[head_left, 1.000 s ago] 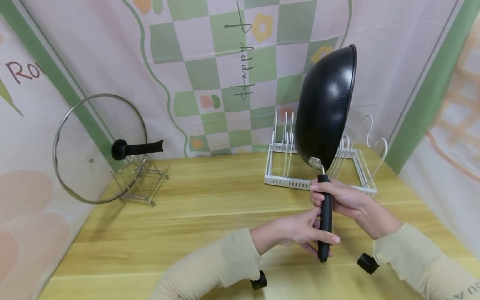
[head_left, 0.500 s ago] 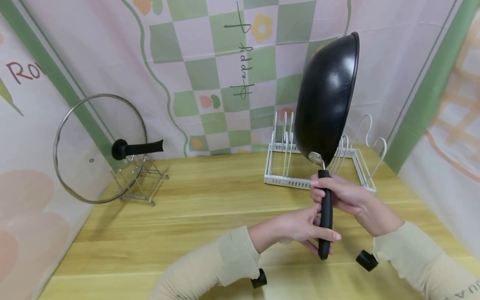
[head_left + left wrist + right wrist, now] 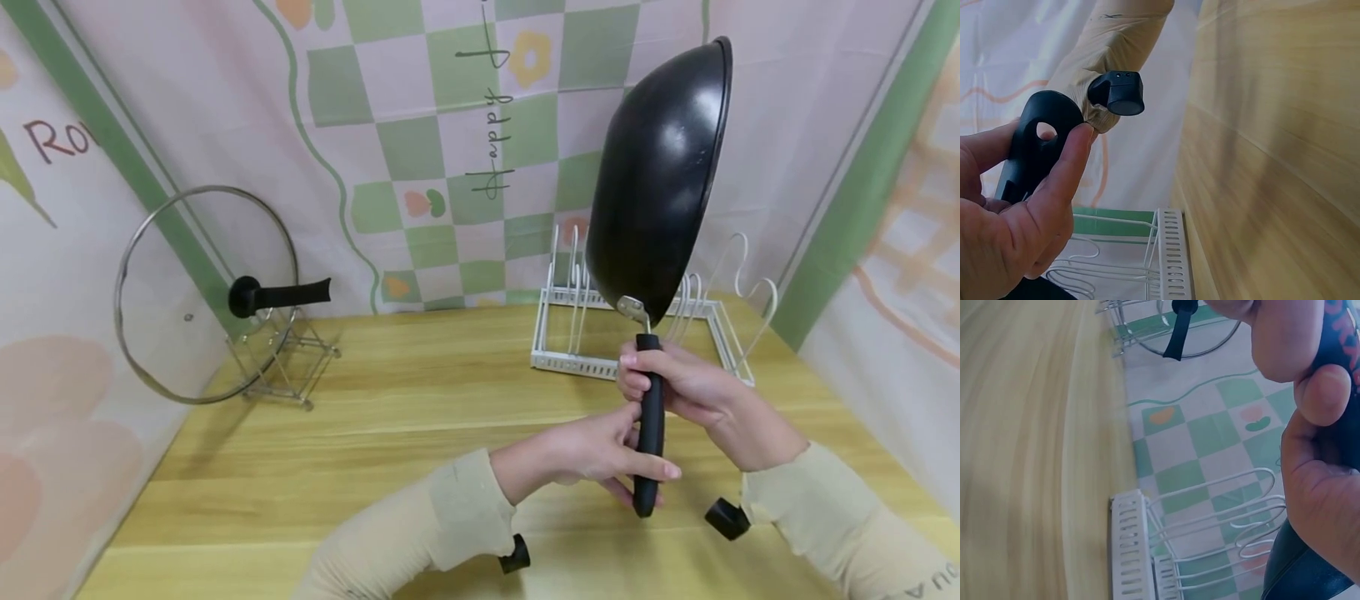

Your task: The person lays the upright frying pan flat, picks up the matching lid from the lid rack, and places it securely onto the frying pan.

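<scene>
A black wok [image 3: 660, 175] is held up nearly on edge, its rounded outside turned to the left and its rim to the right. My right hand [image 3: 686, 383] grips the upper part of its black handle [image 3: 651, 425], just under the metal bracket. Lower down, my left hand [image 3: 600, 454] pinches the same handle between thumb and fingers. In the left wrist view, the handle's end [image 3: 1050, 115] with its hanging hole shows between the left thumb and fingers. The wok's bowl stands in front of a white wire rack [image 3: 573, 364] and hides part of it.
On the left, a glass lid [image 3: 206, 196] with a black knob handle [image 3: 288, 295] stands in a small metal stand [image 3: 300, 367]. The wooden table [image 3: 337, 500] meets a patterned cloth backdrop [image 3: 465, 167] behind and at both sides.
Both hands still hold the handle. The wok has risen a little and its top has tipped slightly to the right. The lid and both racks look unmoved apart from a small view shift.
</scene>
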Demonstrator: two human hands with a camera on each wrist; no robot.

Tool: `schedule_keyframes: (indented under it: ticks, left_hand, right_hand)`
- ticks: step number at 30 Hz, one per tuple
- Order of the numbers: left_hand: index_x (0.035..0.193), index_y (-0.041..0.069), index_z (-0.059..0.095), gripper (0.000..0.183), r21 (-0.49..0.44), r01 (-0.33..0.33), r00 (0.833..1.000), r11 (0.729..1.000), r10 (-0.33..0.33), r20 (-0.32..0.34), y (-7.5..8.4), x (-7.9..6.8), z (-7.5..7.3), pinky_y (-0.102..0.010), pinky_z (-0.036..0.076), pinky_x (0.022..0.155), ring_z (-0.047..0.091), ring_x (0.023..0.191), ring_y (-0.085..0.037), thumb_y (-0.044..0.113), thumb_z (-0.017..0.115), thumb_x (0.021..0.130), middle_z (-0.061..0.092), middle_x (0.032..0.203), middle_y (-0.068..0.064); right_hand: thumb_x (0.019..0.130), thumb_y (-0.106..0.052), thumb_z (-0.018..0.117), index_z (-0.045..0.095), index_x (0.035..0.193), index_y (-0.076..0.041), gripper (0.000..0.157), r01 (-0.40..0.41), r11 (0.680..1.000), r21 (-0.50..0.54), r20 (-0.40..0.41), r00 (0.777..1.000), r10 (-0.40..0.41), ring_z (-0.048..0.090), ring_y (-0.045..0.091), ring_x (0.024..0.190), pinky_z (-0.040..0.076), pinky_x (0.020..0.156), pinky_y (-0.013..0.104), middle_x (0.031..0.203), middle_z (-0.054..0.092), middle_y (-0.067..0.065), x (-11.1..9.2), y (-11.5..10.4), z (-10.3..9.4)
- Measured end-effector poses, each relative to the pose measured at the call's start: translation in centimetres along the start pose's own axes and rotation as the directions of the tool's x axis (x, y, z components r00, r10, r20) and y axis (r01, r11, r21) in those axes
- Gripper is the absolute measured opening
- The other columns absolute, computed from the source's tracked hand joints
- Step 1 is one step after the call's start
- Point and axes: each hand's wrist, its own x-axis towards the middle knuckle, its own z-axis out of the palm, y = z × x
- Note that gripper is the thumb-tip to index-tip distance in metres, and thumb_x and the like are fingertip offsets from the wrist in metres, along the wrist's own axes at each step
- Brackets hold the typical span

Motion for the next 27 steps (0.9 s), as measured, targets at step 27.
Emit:
schedule_keyframes:
  ticks: [27]
  left_hand:
    - [0.121,0.016,0.04,0.033,-0.038,-0.053,0.999,0.998,0.053,0.008,1.4,-1.7,-0.7,-0.032,0.061,0.063,0.069,0.072,-0.017,-0.001,0.061,0.101,0.065,0.083,-0.004]
  right_hand:
    - [0.112,-0.006,0.028,0.057,0.096,-0.012,0.034,0.117,0.993,0.0,0.081,0.99,-0.117,0.032,0.023,0.066,0.02,0.062,0.037,0.076,0.049,-0.002,2.1,-1.3,1.4]
